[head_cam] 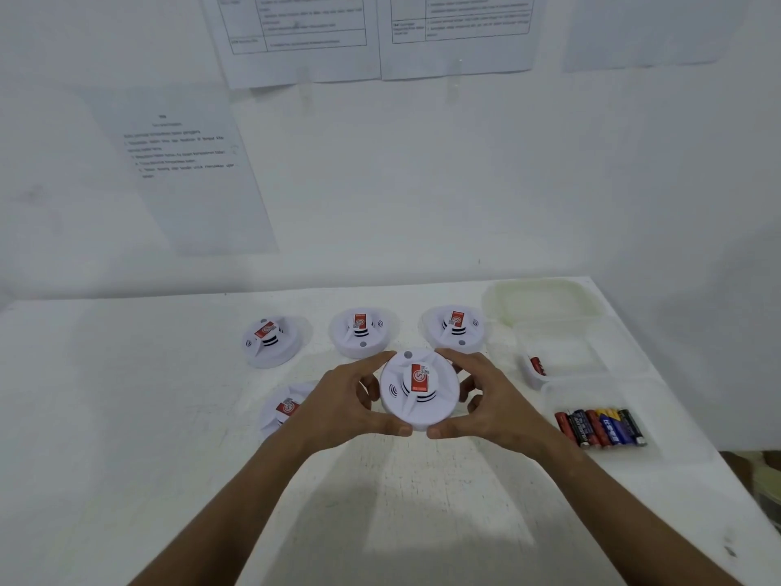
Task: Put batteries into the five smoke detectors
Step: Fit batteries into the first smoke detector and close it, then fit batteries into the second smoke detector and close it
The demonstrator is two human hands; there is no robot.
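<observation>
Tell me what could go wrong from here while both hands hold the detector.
1. The smoke detector is held only at its rim by left hand and right hand; twisting it open, the grip could slip.
2. The left forearm passes over another detector and may knock it.
3. The loose batteries could roll.

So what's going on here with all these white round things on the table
A person grips one smoke detector between the left hand and the right hand, fingers curled round its rim, face up. Four other detectors lie on the white table: three in a row behind, one partly hidden under the left hand. A batch of batteries waits in a clear container at the right.
</observation>
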